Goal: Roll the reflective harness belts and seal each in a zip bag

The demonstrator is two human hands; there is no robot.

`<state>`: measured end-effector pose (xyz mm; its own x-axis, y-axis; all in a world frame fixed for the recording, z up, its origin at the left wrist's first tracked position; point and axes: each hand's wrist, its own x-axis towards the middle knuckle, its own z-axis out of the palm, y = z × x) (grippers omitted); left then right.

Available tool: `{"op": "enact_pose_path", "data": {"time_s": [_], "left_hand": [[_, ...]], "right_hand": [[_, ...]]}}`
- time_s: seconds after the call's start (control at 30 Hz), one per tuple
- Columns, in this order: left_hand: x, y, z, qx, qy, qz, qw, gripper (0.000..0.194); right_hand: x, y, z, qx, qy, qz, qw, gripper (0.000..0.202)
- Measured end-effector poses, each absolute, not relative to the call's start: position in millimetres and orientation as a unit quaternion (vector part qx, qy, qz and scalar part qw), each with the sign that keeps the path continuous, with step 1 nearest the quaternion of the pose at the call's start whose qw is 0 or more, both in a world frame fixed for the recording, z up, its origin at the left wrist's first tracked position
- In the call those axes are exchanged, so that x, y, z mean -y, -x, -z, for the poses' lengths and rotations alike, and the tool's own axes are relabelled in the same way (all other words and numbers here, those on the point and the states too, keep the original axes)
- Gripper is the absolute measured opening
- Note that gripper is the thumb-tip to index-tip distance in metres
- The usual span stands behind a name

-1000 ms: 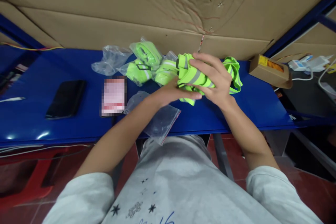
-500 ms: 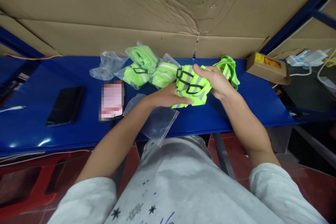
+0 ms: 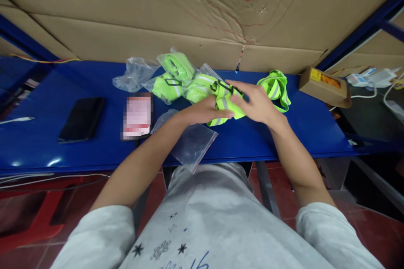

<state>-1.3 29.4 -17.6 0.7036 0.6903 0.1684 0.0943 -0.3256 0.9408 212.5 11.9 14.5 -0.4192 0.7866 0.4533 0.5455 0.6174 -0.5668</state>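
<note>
A folded bundle of neon-yellow reflective strap (image 3: 223, 105) with grey stripes and black buckles is held between both hands above the table. My left hand (image 3: 205, 111) grips it from the left, thumb along the near side. From the right, my right hand (image 3: 257, 98) is closed over its side, its fingers partly hiding the bundle and the buckles. Just beyond my left hand lie several clear bags with similar straps, among them one bagged strap (image 3: 176, 67). Below my left forearm rests a flat clear zip bag (image 3: 194, 145). A loose reflective strap (image 3: 274, 86) lies behind my right hand.
The blue table (image 3: 268, 141) backs onto a cardboard wall (image 3: 126, 33). A crumpled clear bag (image 3: 134, 75), a black phone-like slab (image 3: 82, 118) and a blurred pink item (image 3: 138, 115) are at left. An open cardboard box (image 3: 323, 86) stands at right beside a white power strip (image 3: 361, 80).
My right hand has shifted from the bundle's far edge to over its right side, and the bundle looks more compact, with its buckles tilted. The view has moved slightly.
</note>
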Motion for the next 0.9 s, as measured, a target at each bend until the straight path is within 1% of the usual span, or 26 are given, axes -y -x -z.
{"op": "enact_pose_path", "data": {"time_s": [0.07, 0.1, 0.13, 0.23, 0.33, 0.4, 0.5, 0.57, 0.63, 0.7, 0.77, 0.8, 0.83, 0.9], "left_hand": [[-29.6, 0.9, 16.8, -0.251, -0.769, -0.284, 0.515, 0.041], [-29.2, 0.8, 16.3, -0.248, -0.769, -0.282, 0.518, 0.038], [-28.6, 0.8, 16.0, -0.247, -0.765, -0.280, 0.524, 0.036], [-26.2, 1.0, 15.6, -0.263, -0.731, -0.279, 0.565, 0.031], [-25.4, -0.2, 17.3, -0.267, -0.677, -0.272, 0.630, 0.036], [-26.1, -2.5, 18.5, -0.277, -0.647, -0.291, 0.648, 0.036], [-26.7, -5.5, 17.1, -0.337, -0.617, -0.330, 0.629, 0.045], [-26.8, -4.8, 13.3, -0.374, -0.607, -0.328, 0.620, 0.055], [-27.7, -1.4, 9.0, -0.361, -0.615, -0.327, 0.620, 0.064], [-30.2, 2.8, 6.4, -0.306, -0.638, -0.348, 0.615, 0.079], [-33.5, 5.4, 7.0, -0.272, -0.656, -0.391, 0.586, 0.095], [-34.8, 5.3, 8.2, -0.280, -0.657, -0.425, 0.556, 0.095], [-35.3, 4.3, 9.7, -0.304, -0.652, -0.468, 0.514, 0.088], [-33.1, 0.0, 12.3, -0.360, -0.629, -0.551, 0.413, 0.067]], "right_hand": [[-12.1, -210.7, -9.3, 0.850, 0.376, -0.173, 0.327, 0.079], [-14.5, -209.7, -5.4, 0.853, 0.369, -0.177, 0.324, 0.086], [-17.7, -208.7, -1.4, 0.852, 0.367, -0.183, 0.324, 0.086], [-26.6, -206.2, 8.5, 0.841, 0.383, -0.196, 0.328, 0.074], [-27.0, -203.0, 12.1, 0.835, 0.402, -0.157, 0.341, 0.069], [-23.3, -201.0, 10.7, 0.837, 0.405, -0.115, 0.349, 0.067], [-18.1, -200.8, 3.6, 0.818, 0.420, -0.073, 0.386, 0.067], [-17.5, -203.4, -2.4, 0.778, 0.452, -0.079, 0.429, 0.069], [-18.9, -206.9, -7.1, 0.734, 0.483, -0.115, 0.463, 0.068], [-20.2, -209.3, -9.8, 0.709, 0.500, -0.146, 0.476, 0.066], [-19.4, -209.6, -10.8, 0.702, 0.514, -0.131, 0.475, 0.065], [-18.3, -209.0, -11.1, 0.700, 0.525, -0.108, 0.472, 0.065], [-17.1, -208.2, -11.4, 0.696, 0.537, -0.081, 0.470, 0.064], [-15.6, -206.9, -12.1, 0.676, 0.565, -0.035, 0.471, 0.060]]}}
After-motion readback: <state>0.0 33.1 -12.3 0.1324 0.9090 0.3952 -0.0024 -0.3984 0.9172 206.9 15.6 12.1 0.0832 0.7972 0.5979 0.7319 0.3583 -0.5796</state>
